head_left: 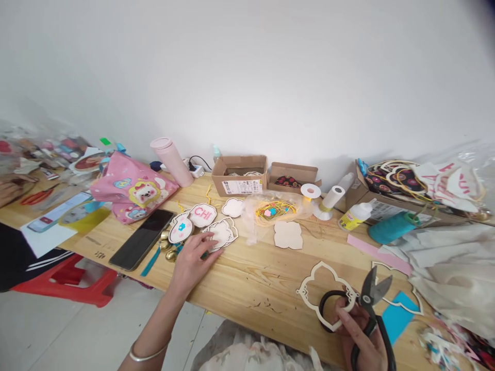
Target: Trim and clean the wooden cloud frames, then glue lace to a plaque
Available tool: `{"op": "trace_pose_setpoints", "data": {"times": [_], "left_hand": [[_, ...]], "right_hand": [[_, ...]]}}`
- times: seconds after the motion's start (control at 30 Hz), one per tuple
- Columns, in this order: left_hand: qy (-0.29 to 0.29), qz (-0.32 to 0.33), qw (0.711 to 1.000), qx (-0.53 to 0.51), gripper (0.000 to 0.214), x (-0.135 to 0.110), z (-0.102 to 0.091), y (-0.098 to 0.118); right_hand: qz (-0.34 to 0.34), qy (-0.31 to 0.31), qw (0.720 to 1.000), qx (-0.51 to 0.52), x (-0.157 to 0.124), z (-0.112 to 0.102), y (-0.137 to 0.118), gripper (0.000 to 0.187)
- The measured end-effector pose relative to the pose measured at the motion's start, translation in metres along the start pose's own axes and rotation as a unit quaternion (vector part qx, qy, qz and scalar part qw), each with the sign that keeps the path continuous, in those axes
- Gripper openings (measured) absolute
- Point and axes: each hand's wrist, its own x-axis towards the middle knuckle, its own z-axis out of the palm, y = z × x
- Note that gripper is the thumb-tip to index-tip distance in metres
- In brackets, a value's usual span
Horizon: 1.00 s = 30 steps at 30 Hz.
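My left hand (195, 257) reaches out flat over the wooden table (251, 278), fingers spread and resting on a stack of cloud-shaped wooden cutouts (224, 232). Beside them lie a cutout lettered "CHI" (203, 214) and one with a blue flower (181, 229). My right hand (361, 335) grips black scissors (371, 299) near the table's front edge, blades pointing up and slightly apart. A cloud-shaped wooden frame (323, 288) lies just left of the scissors, touching my right fingers.
A black phone (141, 239), pink bag (131, 190), pink bottle (172, 162), two cardboard boxes (240, 175), glue bottle (353, 216), thread spools (311, 193) and a plastic bag with yellow cord (273, 210) crowd the table. White fabric (452, 268) lies right. Another person's hand (10, 190) is far left.
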Motion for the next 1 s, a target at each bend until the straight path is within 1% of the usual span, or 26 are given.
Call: {"op": "trace_pose_setpoints", "data": {"times": [0.07, 0.13, 0.2, 0.27, 0.37, 0.43, 0.53, 0.6, 0.67, 0.73, 0.8, 0.83, 0.9, 0.93, 1.0], "left_hand": [[-0.02, 0.008, 1.0, 0.022, 0.037, 0.007, -0.001, -0.002], [-0.039, 0.033, 0.998, 0.033, 0.039, 0.013, -0.003, -0.005], [-0.028, 0.066, 0.997, 0.041, 0.032, 0.016, -0.005, -0.006], [-0.001, 0.09, 0.995, 0.048, 0.027, 0.015, -0.007, -0.006], [0.012, 0.098, 0.994, 0.049, 0.026, 0.005, -0.005, -0.002], [0.016, 0.093, 0.995, 0.037, 0.029, -0.002, 0.003, 0.004], [-0.037, 0.13, 0.991, 0.01, 0.034, -0.001, 0.026, 0.017], [-0.064, 0.169, 0.984, 0.014, 0.038, 0.012, 0.045, 0.03], [-0.073, 0.194, 0.978, 0.032, 0.041, 0.032, 0.062, 0.043], [-0.071, 0.208, 0.974, 0.05, 0.035, 0.054, 0.072, 0.055], [-0.066, 0.22, 0.972, 0.049, 0.027, 0.073, 0.074, 0.063], [-0.058, 0.224, 0.972, 0.039, 0.028, 0.08, 0.073, 0.066], [-0.045, 0.207, 0.977, 0.015, 0.03, 0.091, 0.067, 0.066], [-0.04, 0.184, 0.982, 0.002, 0.03, 0.095, 0.064, 0.065], [-0.031, 0.108, 0.993, -0.022, 0.027, 0.1, 0.058, 0.06]], "right_hand": [[-0.007, 0.006, 1.0, -0.004, -0.001, 0.004, -0.003, 0.029], [-0.006, 0.01, 1.0, -0.005, -0.001, 0.007, -0.006, 0.03], [-0.002, 0.015, 1.0, -0.002, -0.002, 0.01, -0.008, 0.03], [0.005, 0.012, 1.0, 0.004, -0.003, 0.011, -0.009, 0.029], [0.01, 0.003, 1.0, 0.011, -0.002, 0.014, -0.012, 0.03], [0.01, -0.008, 1.0, 0.012, -0.001, 0.016, -0.015, 0.032], [0.003, -0.037, 0.999, 0.016, 0.003, 0.02, -0.019, 0.033], [-0.01, -0.053, 0.998, 0.017, 0.005, 0.022, -0.021, 0.032], [-0.025, -0.061, 0.998, 0.02, 0.006, 0.021, -0.021, 0.032], [-0.035, -0.068, 0.997, 0.024, 0.006, 0.019, -0.02, 0.033], [-0.038, -0.072, 0.996, 0.029, 0.005, 0.017, -0.017, 0.036], [-0.038, -0.073, 0.996, 0.032, 0.004, 0.015, -0.015, 0.036], [-0.036, -0.076, 0.996, 0.04, 0.004, 0.013, -0.011, 0.034], [-0.033, -0.078, 0.995, 0.045, 0.004, 0.011, -0.009, 0.035], [-0.024, -0.086, 0.994, 0.055, 0.004, 0.009, -0.004, 0.036]]}}
